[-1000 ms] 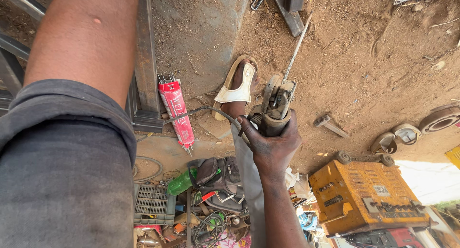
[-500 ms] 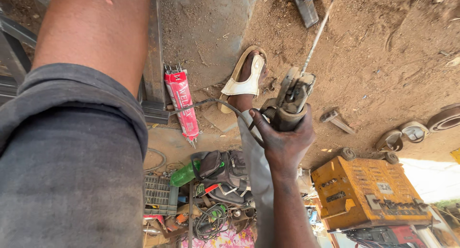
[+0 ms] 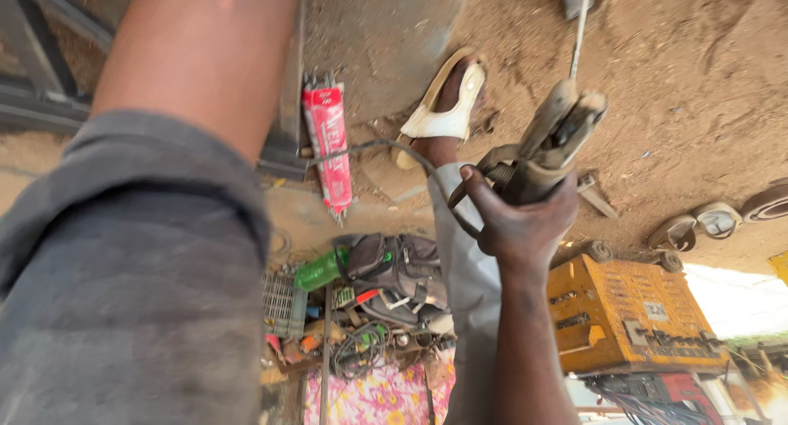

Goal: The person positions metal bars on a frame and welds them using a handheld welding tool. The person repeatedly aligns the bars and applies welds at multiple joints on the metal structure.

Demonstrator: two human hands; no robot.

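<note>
Red rectangular packet (image 3: 327, 146) with white print, rods poking from both ends, lying on sandy ground left of the sandal. White label patch (image 3: 655, 311) on top of yellow metal box (image 3: 624, 318), lower right.

The electrode holder (image 3: 548, 142) in the right hand (image 3: 525, 220) is dull tan and grey-brown. The packet of rods (image 3: 328, 150) is red with pale lettering. The sandal (image 3: 443, 105) is cream. The welding machine (image 3: 628, 314) is orange-yellow. A bottle (image 3: 316, 271) shows bright green beside a dark grey bag (image 3: 398, 269). The cloth (image 3: 377, 396) carries a pink floral pattern with yellow. The sleeve (image 3: 123, 285) is grey, the ground (image 3: 698, 80) sandy brown.
</note>
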